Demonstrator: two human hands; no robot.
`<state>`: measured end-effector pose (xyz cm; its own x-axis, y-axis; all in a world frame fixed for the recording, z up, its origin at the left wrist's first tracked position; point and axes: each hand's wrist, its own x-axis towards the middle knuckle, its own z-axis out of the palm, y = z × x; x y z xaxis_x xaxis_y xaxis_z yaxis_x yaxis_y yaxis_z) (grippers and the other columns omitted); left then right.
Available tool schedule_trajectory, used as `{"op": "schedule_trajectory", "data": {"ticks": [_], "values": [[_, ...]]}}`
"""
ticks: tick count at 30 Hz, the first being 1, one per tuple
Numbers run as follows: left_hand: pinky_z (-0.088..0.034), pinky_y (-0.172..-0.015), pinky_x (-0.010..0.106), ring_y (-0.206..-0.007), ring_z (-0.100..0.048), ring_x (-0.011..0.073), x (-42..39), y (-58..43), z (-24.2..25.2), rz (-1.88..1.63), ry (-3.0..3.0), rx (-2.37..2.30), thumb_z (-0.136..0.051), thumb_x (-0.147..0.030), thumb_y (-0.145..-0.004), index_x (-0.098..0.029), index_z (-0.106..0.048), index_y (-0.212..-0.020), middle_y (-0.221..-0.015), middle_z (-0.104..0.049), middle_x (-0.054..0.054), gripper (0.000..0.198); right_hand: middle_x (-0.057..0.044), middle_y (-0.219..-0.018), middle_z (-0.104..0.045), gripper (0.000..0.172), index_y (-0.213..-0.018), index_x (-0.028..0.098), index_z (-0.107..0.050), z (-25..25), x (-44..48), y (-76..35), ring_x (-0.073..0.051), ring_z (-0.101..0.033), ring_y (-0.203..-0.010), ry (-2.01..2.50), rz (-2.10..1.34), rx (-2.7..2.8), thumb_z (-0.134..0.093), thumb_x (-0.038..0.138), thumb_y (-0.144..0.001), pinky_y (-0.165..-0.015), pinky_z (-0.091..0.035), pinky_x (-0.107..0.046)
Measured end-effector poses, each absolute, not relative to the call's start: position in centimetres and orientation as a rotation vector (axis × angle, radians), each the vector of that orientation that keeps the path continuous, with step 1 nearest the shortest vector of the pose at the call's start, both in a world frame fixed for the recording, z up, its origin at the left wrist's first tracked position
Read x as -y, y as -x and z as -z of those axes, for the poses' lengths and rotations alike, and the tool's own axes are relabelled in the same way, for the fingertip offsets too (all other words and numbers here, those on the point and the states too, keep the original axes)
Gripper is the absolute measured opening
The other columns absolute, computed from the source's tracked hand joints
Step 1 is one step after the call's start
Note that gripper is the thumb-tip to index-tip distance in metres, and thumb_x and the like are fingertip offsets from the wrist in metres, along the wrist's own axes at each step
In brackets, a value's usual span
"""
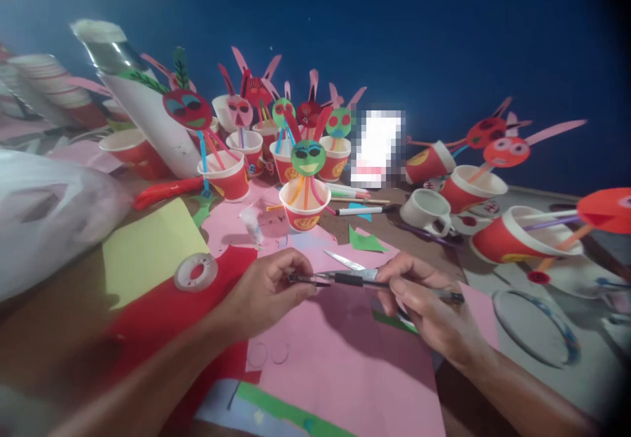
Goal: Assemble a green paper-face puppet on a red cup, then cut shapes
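Observation:
My left hand [273,286] pinches a small black pen cap [302,279] between thumb and fingers. My right hand [424,296] grips a black pen [350,280], its tip pointing left, close to the cap. Scissors [344,260] also lie in the right hand, their blades reaching left behind the pen; the fingers partly cover their handles. Beneath both hands spreads pink paper [315,358], with two small circle outlines near its left side. Just ahead stands a red-and-white paper cup [305,210] bearing a green paper face [308,158] on straws.
Several decorated cups line the back. Left are a white plastic bag [49,220], yellow paper [152,246], red paper [197,319] and a tape roll [196,272]. A white mug [424,210], a marker [365,209] and green scraps [365,240] lie ahead right.

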<state>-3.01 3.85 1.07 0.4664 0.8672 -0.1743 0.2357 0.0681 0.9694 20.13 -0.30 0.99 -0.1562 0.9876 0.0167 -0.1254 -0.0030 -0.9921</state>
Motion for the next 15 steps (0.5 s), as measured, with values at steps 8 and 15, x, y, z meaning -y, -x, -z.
{"op": "schedule_trajectory", "data": {"ticks": [8,15], "values": [[-0.036,-0.049,0.017,-0.054,-0.045,0.006,-4.2,2.7,-0.8,-0.557,-1.375,-1.039,-0.06,-0.019,-0.075,-0.017,-0.053,-0.079,-0.062,-0.052,-0.006,0.008,0.004,-0.055,-0.06,0.011,-0.08,0.022,-0.064,-0.5,-0.1,-20.4,-0.009,-0.049,-0.05,1.052,-1.42,1.26,-0.056,0.028,-0.085,-0.048,-0.038,-0.019],[-0.035,-0.043,0.015,-0.045,-0.045,0.0051,-3.3,2.2,-1.3,-0.57,-1.356,-1.046,-0.061,-0.016,-0.07,-0.015,-0.055,-0.072,-0.051,-0.052,-0.007,0.006,0.005,-0.058,-0.063,0.011,-0.079,0.023,-0.06,-0.4,0.5,-19.3,-0.009,-0.052,-0.051,1.072,-1.434,1.317,-0.052,0.019,-0.085,-0.049,-0.038,-0.02]]}}
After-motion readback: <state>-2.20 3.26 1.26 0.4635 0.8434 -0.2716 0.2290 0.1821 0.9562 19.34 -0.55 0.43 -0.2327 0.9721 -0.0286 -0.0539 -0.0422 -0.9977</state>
